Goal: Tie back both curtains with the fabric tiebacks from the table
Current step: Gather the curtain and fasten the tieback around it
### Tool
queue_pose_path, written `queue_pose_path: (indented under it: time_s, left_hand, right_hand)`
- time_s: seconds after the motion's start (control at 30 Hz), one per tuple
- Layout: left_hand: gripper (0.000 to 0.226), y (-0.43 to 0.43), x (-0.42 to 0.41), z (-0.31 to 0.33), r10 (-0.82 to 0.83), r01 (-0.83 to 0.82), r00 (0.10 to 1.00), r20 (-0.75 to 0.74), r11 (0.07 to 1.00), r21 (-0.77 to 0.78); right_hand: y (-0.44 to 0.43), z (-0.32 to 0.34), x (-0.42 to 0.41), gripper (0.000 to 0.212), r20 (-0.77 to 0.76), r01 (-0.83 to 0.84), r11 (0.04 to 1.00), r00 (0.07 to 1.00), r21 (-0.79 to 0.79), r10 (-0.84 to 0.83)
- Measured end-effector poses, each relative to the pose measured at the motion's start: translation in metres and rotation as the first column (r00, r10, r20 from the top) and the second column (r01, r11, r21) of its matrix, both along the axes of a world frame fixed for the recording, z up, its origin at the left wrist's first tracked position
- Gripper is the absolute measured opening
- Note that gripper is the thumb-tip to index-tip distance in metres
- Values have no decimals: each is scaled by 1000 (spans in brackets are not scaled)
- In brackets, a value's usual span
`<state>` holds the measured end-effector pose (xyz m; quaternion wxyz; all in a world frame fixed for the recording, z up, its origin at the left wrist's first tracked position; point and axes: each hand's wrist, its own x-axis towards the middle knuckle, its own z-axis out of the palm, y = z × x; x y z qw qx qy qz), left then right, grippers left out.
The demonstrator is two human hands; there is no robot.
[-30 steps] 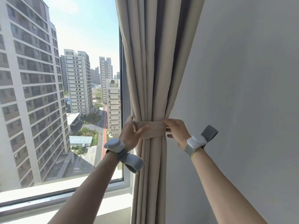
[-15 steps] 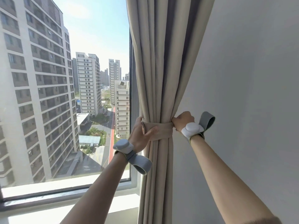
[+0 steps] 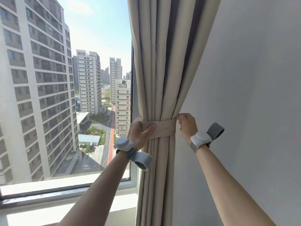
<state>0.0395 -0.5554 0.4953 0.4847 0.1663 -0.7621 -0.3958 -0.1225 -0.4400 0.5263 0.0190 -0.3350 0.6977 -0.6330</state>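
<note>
A beige curtain [image 3: 160, 70] hangs gathered at the window's right edge, next to the wall. A beige fabric tieback [image 3: 164, 128] is wrapped around it at hand height, cinching the folds. My left hand [image 3: 140, 132] grips the tieback's left end, thumb across the band. My right hand [image 3: 186, 125] is at the tieback's right end by the wall, fingers curled and pinching the band's upper edge. Both wrists wear white and grey straps. The table and the other curtain are out of view.
A grey wall [image 3: 252, 95] fills the right side, close behind my right hand. The large window [image 3: 65, 95] on the left looks onto tall buildings. A white sill [image 3: 68, 201] runs below it.
My right hand slid from the front of the tieback to its right end by the wall. My left hand kept its grip. The view shifted slightly left.
</note>
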Motion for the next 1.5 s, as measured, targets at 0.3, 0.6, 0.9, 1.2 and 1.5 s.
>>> queue_pose_path:
  time_s: [0.3, 0.6, 0.9, 1.2, 1.5]
  left_hand:
    - [28, -1, -1, -3, 4, 6, 993, -114, 996, 88]
    - [33, -2, 6, -9, -43, 90, 966, -257, 980, 175]
    - [39, 7, 3, -8, 32, -3, 989, -147, 981, 194]
    - [31, 13, 6, -11, 38, -27, 995, -88, 992, 120]
    - [27, 14, 12, -43, 36, -56, 984, 174, 992, 112]
  right_hand:
    - [-6, -28, 1, 77, -104, -177, 982, 978, 62, 183]
    - [-1, -29, -2, 18, -54, -181, 981, 983, -74, 178]
    - [9, -31, 5, 27, -101, -125, 992, 987, -23, 122]
    - [20, -34, 12, 70, -105, -84, 994, 990, 71, 91]
    - [26, -42, 27, 39, -205, 30, 975, 979, 220, 16]
